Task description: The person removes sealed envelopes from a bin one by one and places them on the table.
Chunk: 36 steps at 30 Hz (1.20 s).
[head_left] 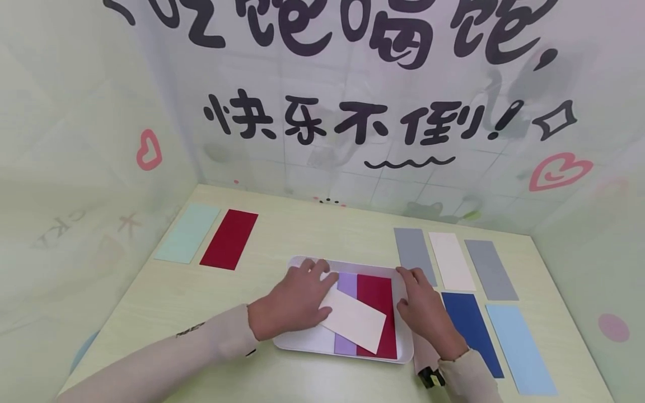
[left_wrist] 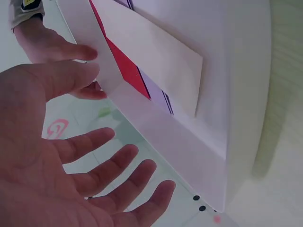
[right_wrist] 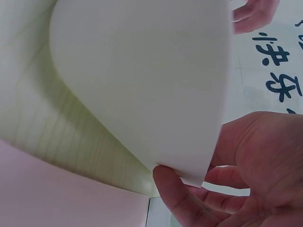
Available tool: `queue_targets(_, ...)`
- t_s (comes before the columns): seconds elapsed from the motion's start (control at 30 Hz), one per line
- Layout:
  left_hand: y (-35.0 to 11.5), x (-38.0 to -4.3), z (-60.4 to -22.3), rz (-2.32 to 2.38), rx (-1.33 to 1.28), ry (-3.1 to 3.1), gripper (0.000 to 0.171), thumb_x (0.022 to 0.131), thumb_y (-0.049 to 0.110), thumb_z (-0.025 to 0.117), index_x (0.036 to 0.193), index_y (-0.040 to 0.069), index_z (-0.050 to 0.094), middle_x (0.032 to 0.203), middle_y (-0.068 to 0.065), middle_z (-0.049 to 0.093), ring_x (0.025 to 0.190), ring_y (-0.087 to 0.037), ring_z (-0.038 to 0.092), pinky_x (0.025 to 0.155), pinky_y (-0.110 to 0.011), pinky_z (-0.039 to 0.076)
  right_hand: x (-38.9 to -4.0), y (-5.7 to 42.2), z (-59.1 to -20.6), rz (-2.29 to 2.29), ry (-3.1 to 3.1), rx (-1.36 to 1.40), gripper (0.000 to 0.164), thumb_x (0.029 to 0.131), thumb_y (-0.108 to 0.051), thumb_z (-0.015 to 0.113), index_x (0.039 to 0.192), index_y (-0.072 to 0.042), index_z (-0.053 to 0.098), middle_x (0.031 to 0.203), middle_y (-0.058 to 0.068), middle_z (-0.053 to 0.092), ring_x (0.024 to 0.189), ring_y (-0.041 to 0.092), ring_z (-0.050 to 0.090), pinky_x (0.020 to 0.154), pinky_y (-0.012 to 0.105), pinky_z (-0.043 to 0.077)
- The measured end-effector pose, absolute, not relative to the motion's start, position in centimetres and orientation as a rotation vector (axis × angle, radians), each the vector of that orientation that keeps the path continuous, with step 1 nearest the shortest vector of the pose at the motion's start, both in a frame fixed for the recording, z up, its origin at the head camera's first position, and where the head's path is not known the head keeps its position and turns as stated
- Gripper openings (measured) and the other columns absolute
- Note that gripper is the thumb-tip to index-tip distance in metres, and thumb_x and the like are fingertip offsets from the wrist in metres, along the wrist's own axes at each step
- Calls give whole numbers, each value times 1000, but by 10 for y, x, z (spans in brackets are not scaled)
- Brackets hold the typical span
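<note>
A white tray (head_left: pixel 342 361) sits on the table before me. Inside it, a lavender card (head_left: pixel 345 346) lies beside a dark red card (head_left: pixel 375 288). Slanting across both is a cream card (head_left: pixel 355 322). My left hand (head_left: pixel 302 296) is over the tray's left half, its thumb near the cream card in the head view. In the left wrist view, the left fingers (left_wrist: pixel 113 172) are spread and loosely bent, with nothing held. My right hand (head_left: pixel 425 308) grips the tray's right wall near the far corner; the right wrist view has one finger (right_wrist: pixel 170 187) against the outside.
At the far left lie a mint card (head_left: pixel 188 232) and another dark red card (head_left: pixel 229 239). On the right are two grey cards, one of them here (head_left: pixel 491 268), a pale pink card (head_left: pixel 452 260), a blue card (head_left: pixel 473 333) and a light blue card (head_left: pixel 521 350). Printed curtains (head_left: pixel 312 190) surround the table.
</note>
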<state>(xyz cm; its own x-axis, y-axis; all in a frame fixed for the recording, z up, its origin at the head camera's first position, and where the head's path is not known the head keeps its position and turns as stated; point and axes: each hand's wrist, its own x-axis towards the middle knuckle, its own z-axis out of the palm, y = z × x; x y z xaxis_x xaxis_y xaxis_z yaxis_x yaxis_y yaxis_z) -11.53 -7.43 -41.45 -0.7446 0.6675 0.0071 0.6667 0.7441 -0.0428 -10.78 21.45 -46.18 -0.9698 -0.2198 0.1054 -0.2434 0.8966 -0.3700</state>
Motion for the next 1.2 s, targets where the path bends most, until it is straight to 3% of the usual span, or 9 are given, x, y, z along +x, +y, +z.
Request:
queue_targets(0.17, -66, -108, -419, 83, -1284, -2903, 61, 86, 43, 73, 137, 15, 53, 135, -6, 49, 118, -26, 52, 75, -37, 53, -108, 214, -463, 610, -3001, 361, 65, 81, 2, 70, 141, 1, 46, 125, 17, 50, 73, 15, 58, 60, 27, 54)
queue_targets(0.5, -57, -108, -427, 144, -1432, -2883, 64, 82, 41, 77, 137, 21, 52, 142, -3, 45, 123, -21, 49, 88, -40, 47, -108, 214, -464, 624, -3023, 350, 65, 82, 1, 69, 142, 1, 45, 125, 17, 50, 70, 13, 55, 56, 21, 48)
queue_targets(0.87, -56, -117, -432, 185, -1487, -2932, 64, 84, 31, 77, 141, 22, 50, 151, -6, 40, 134, -27, 44, 101, -49, 41, -107, 213, -461, 607, -2999, 365, 64, 81, 2, 69, 141, 2, 46, 123, 17, 51, 84, 21, 60, 61, 27, 54)
queue_targets(1.2, -58, -119, -436, 161, -1500, -2892, 63, 82, 27, 78, 139, 26, 51, 136, 4, 51, 112, -18, 54, 86, -37, 42, -107, 213, -460, 612, -3001, 357, 66, 80, 3, 71, 141, 2, 46, 123, 17, 51, 83, 21, 60, 62, 27, 55)
